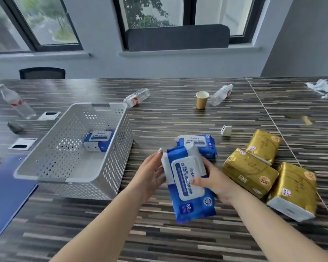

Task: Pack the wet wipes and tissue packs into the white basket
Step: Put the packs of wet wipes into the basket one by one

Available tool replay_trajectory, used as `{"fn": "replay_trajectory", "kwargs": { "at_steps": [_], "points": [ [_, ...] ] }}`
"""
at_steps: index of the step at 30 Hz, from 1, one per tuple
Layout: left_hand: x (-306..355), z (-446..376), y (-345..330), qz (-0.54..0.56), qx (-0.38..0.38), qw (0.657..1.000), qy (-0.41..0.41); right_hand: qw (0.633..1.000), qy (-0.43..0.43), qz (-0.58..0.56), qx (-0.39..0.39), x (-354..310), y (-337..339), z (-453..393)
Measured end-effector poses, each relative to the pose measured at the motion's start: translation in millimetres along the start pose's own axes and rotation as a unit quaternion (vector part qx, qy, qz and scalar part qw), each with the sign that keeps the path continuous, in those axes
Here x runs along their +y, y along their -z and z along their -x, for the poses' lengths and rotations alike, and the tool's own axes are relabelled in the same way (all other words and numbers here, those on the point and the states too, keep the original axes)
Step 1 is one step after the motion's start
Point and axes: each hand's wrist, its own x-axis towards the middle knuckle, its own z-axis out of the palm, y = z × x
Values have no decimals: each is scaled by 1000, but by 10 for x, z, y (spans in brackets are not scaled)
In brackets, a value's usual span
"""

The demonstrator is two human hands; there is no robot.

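**Blue wipes pack held in both hands beside the basket**

At the far left a blue folder (6, 195) lies on the striped table (178, 242), with a clear bottle (15, 102) beyond it. Next comes the white basket (110, 148), perforated and open-topped, holding one wet wipes pack (99, 139) against its far right corner. Behind the basket a second bottle (136, 97) lies on its side.

Just right of the basket, the left hand (150, 173) has its fingers nearly straight, laid against the left edge of the held wipes pack (187, 182). The right hand (214, 181) grips the same pack from the right, thumb curled over the white lid. Another wipes pack (201, 144) lies on the table just behind it. A paper cup (202, 100) and a third bottle (221, 94) sit farther back.

At the right, three gold tissue packs (250, 173) lie close together on the table.
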Motion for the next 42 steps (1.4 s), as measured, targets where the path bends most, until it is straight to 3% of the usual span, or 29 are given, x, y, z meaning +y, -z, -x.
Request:
{"fn": "replay_trajectory", "kwargs": {
  "at_steps": [9,15,18,21,24,26,29,34,42],
  "points": [
    [154,116,26,-164,-12,986,39,990,-17,96,-100,-72,-32,86],
    [147,77,-44,-269,58,961,-36,988,-37,104,-105,-115,22,80],
    [94,80,-38,-203,82,975,-48,990,-42,122,-63,-119,80,59],
    [48,96,11,-114,87,988,-49,986,-26,152,65,-32,160,58],
    [10,84,68,-25,104,993,-49,979,-2,-56,195,145,170,121],
    [-28,80,90,54,113,991,-42,956,-13,-218,197,225,59,185],
    [-85,75,124,152,129,980,-20,923,2,-312,224,216,-117,227],
    [-121,49,164,224,154,962,-6,908,14,-305,286,30,-259,190],
    [9,77,202,148,175,970,-82,908,19,-297,294,-159,-283,93]
  ]
}}
